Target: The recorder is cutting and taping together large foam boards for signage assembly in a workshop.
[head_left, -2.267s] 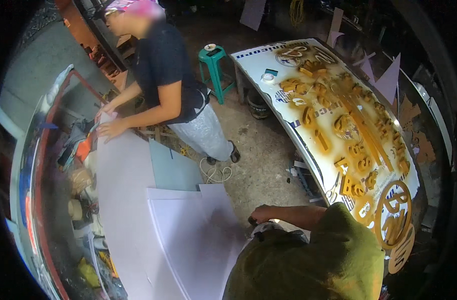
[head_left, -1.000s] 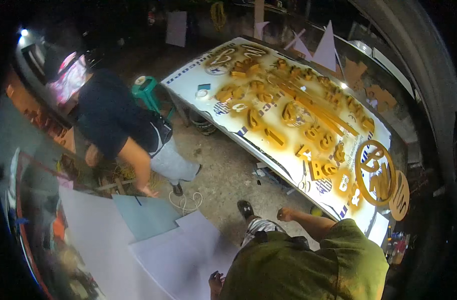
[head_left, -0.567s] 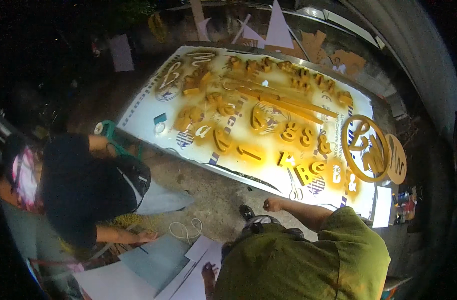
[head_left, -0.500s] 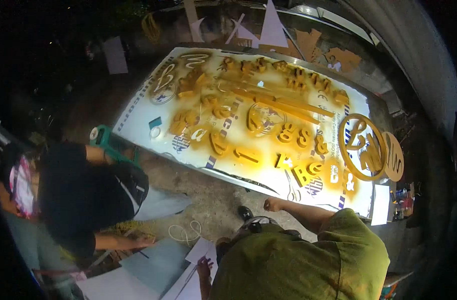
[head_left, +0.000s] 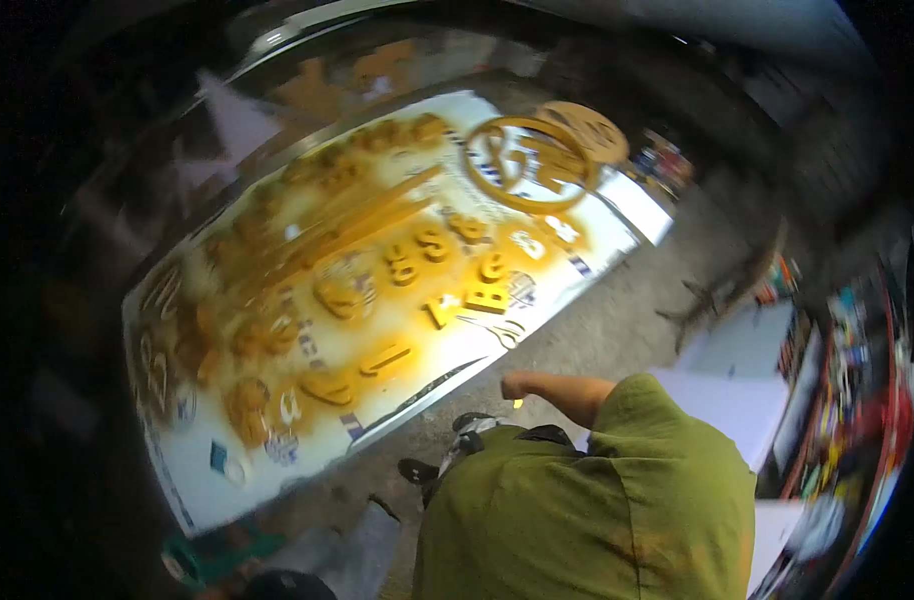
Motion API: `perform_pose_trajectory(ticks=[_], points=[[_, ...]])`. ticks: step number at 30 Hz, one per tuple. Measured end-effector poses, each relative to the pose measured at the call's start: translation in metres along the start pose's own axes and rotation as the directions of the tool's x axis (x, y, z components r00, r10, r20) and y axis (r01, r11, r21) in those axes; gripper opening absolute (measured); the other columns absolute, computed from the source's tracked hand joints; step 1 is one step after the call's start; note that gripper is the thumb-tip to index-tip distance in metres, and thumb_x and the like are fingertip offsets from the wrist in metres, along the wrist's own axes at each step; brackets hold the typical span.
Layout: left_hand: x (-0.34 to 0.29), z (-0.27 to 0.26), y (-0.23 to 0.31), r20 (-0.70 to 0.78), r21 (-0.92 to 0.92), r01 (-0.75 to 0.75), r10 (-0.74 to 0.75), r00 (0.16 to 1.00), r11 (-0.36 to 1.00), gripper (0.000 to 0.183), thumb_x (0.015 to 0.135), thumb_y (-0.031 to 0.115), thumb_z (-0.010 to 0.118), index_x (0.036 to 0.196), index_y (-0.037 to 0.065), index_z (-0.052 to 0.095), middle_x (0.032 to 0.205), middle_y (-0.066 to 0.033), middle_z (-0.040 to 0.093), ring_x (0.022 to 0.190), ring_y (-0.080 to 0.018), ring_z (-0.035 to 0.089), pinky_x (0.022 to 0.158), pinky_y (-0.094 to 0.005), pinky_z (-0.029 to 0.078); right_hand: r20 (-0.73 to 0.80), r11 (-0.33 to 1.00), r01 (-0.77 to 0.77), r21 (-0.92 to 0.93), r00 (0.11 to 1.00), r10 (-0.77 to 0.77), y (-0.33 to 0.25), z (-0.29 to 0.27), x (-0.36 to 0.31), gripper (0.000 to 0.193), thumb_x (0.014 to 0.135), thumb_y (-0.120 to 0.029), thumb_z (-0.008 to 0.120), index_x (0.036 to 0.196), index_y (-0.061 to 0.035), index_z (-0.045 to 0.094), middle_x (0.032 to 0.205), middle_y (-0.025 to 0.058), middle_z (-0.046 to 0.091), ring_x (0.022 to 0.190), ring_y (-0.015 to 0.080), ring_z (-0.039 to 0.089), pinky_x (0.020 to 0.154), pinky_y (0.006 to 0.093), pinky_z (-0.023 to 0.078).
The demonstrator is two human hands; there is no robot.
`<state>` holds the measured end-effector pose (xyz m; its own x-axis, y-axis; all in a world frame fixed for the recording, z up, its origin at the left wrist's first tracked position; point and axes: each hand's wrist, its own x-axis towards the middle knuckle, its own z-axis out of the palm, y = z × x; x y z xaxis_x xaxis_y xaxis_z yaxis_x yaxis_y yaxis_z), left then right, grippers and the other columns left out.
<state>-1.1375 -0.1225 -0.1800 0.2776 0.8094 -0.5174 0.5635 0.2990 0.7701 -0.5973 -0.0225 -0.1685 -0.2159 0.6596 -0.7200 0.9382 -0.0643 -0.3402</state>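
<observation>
My right hand [head_left: 517, 385] is closed with the fingers curled in, low beside the long edge of a white panel [head_left: 182, 490]. Just under it shows a small yellow thing [head_left: 518, 403], too small to name; whether the fingers hold it, I cannot tell. My left hand is out of sight. Nearest on the panel are scissors [head_left: 497, 328] and gold-painted raised letters [head_left: 487, 292]. Farther off lies a gold ring with shapes inside [head_left: 474, 180], overlapping the far right end. Long gold strips [head_left: 367, 232] run along the panel's middle, amid brownish-gold overspray.
Behind the ring sits a round brown disc [head_left: 609, 140], with a white sheet [head_left: 637, 205] beside it. At lower left is a person's dark top [head_left: 287, 586] near a green object [head_left: 222, 555]. Boards [head_left: 737, 405] and a cluttered rack [head_left: 867, 400] stand to the right.
My view has swung right, so the panel appears turned and farther left. My left hand and most of the other person have left the picture. My right hand stays closed.
</observation>
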Motion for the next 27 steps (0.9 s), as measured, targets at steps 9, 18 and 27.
perform_pose_trajectory(ticks=[9, 18, 27], points=[[0.021, -0.194, -0.007, -0.052, -0.209, 0.318, -0.335, 0.941, 0.925, 0.039, 0.095, 0.028, 0.058, 0.129, 0.011, 0.050, 0.105, -0.0106, 0.065, 0.075, -0.0214, 0.064, 0.065, -0.0307, 0.050, -0.373, 0.899, 0.103, 0.427, 0.925, 0.071, -0.171, -0.013, -0.100, 0.026, 0.083, -0.027, 0.058, 0.083, -0.0020, 0.066, 0.086, 0.0224, 0.066, 0.080, 0.0402, 0.063, 0.070, 0.0473, 0.049], [0.052, -0.171, 0.092, 0.023, -0.327, 0.345, -0.357, 0.934, 0.880, 0.038, 0.099, 0.033, 0.053, 0.132, 0.013, 0.049, 0.105, -0.0090, 0.065, 0.078, -0.0191, 0.064, 0.065, -0.0296, 0.049, -0.205, 0.755, -0.244, 0.608, 0.871, 0.446, -0.089, 0.106, -0.125, 0.024, 0.080, -0.026, 0.060, 0.080, -0.0032, 0.069, 0.083, 0.0188, 0.070, 0.076, 0.0340, 0.067, 0.068, 0.0448, 0.051], [0.019, -0.090, 0.109, 0.197, -0.227, 0.250, -0.206, 0.958, 0.941, 0.033, 0.097, 0.024, 0.060, 0.125, 0.005, 0.056, 0.105, -0.0076, 0.065, 0.087, -0.0151, 0.062, 0.074, -0.0281, 0.052, -0.080, 0.436, -0.106, 0.894, 0.918, 0.388, -0.053, 0.097, -0.124, 0.025, 0.086, -0.019, 0.061, 0.098, 0.0003, 0.069, 0.087, 0.0151, 0.072, 0.070, 0.0251, 0.069, 0.066, 0.0396, 0.057]])
